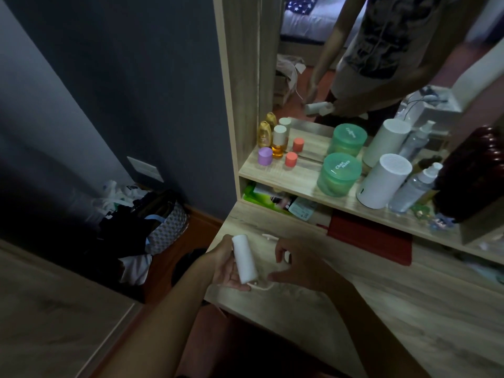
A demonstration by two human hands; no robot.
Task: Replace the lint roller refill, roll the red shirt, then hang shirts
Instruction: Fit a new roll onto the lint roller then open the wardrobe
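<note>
Fingers (231, 282) of the left hand (227, 268) curl under the white lint roller refill (244, 259) at lower centre of the frame, above the desk (381, 309) edge, while the right hand (297, 264) beside it pinches something small and white, unclear.

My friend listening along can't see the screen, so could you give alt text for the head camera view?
Over a wooden dressing table, a person's left hand holds a white lint roller refill while the right hand grips a white handle piece beside it. On the shelf behind stand small bottles, a green tub and a white cylinder before a mirror.
</note>
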